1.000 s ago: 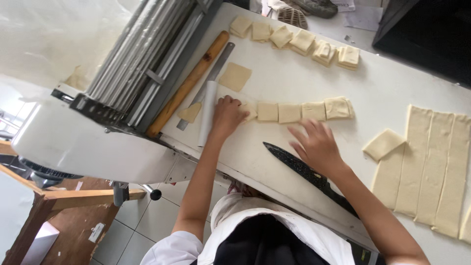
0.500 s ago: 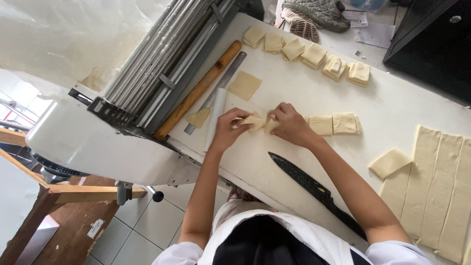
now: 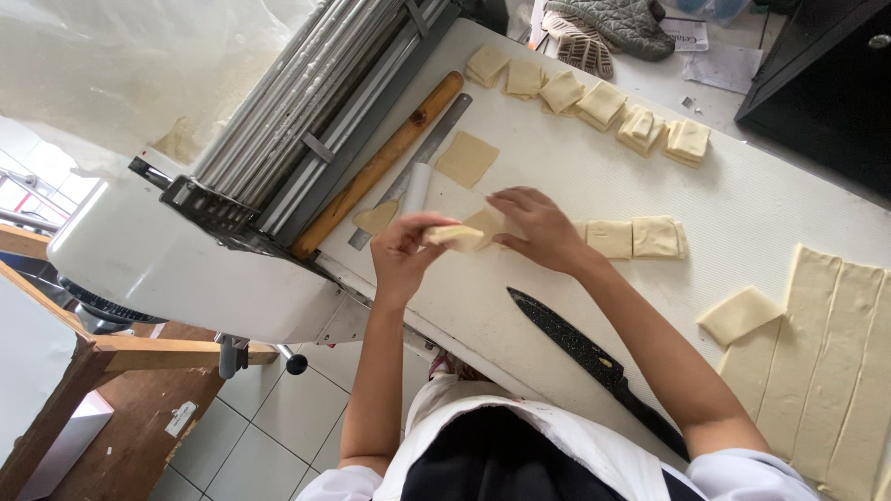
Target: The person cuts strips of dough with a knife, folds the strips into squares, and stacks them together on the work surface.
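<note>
While a row of stacked dough squares sat finished at the far edge of the white table, uncut dough strips waited at the right. Left hand and right hand were together, both pinching one dough square between them, just above the table, near the black knife.

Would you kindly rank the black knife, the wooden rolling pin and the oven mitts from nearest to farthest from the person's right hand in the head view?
Measured from the right hand:
1. Black knife, on the white table just below the hand, toward the person's body.
2. Wooden rolling pin, to the upper left, beside the dough sheeter's rollers.
3. Oven mitts, at the table's far top edge.
</note>
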